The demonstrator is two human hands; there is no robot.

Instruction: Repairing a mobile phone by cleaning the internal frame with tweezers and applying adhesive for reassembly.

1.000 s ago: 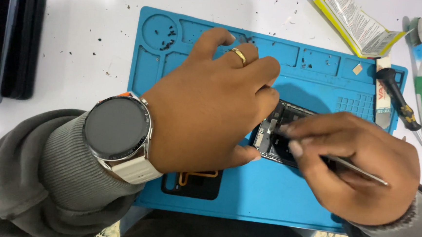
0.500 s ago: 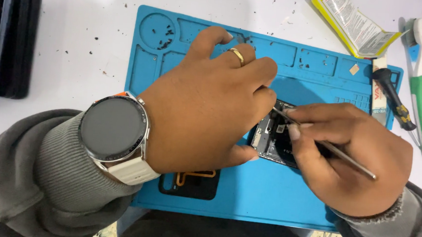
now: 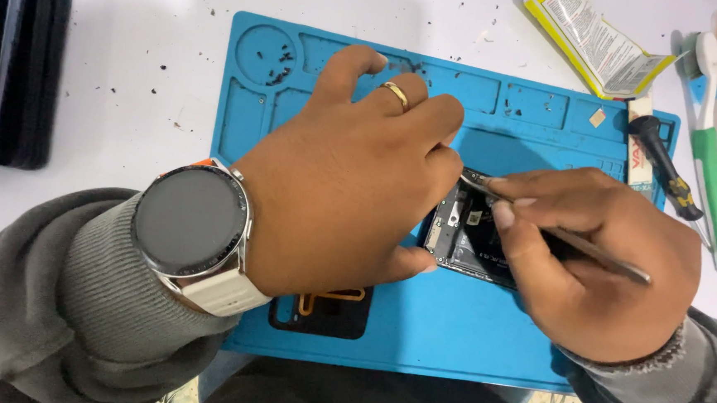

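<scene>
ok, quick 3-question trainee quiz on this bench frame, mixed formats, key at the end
1. True or false: the right hand holds a thin metal tool with its tip at the opened phone.
2. Multiple choice: the phone lies on A) a bare white table, B) a blue work mat, C) a grey cloth.
3. Fill in: the left hand, pressed on the phone, wears a gold ____ on one finger and a round watch at the wrist.

Key: 1 true; 2 B; 3 ring.
</scene>
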